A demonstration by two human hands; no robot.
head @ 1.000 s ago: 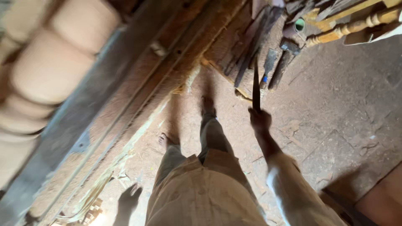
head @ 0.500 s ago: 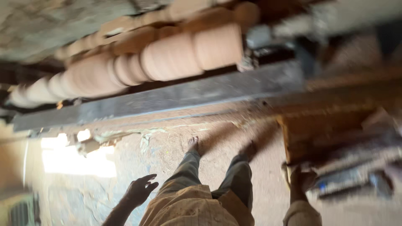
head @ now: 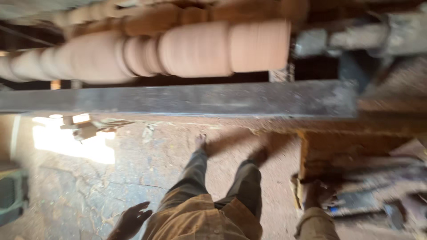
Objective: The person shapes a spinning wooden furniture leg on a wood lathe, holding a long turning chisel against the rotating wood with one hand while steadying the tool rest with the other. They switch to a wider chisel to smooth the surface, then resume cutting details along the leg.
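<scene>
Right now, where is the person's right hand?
In the head view, the right hand is low on the right, touching blurred tools beside the wooden box, below the turned wooden post.

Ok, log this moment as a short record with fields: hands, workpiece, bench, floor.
left hand: open, fingers spread, hanging free beside the leg
right hand: low among the tools at the right; grip unclear from blur
workpiece: turned wooden post, lying sideways above the metal rail
floor: dusty, sunlit patch at left
</scene>
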